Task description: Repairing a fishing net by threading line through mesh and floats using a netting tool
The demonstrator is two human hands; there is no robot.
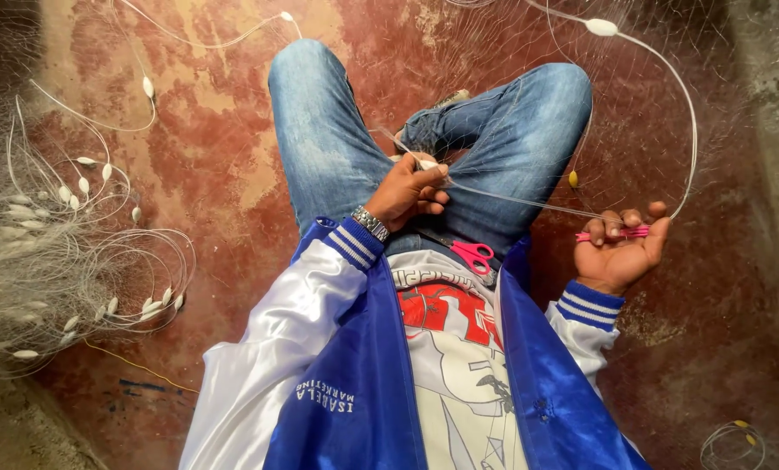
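Observation:
I sit cross-legged on a worn red floor in blue jeans. My left hand [411, 190], with a metal watch at the wrist, pinches a stretch of fine fishing net line [511, 198] over my lap. My right hand [620, 248] grips a pink netting needle [614, 232] at the other end of the taut line. A pair of pink-handled scissors [474, 255] lies on my lap between the hands. A white cord with a white float [601, 27] arcs from my right hand up and over my right knee.
A heap of pale net with several white floats [50, 261] lies piled at the left. Thin mesh drapes over my knees and the floor beyond. A small coil of line with yellow pieces [738, 435] lies at the lower right.

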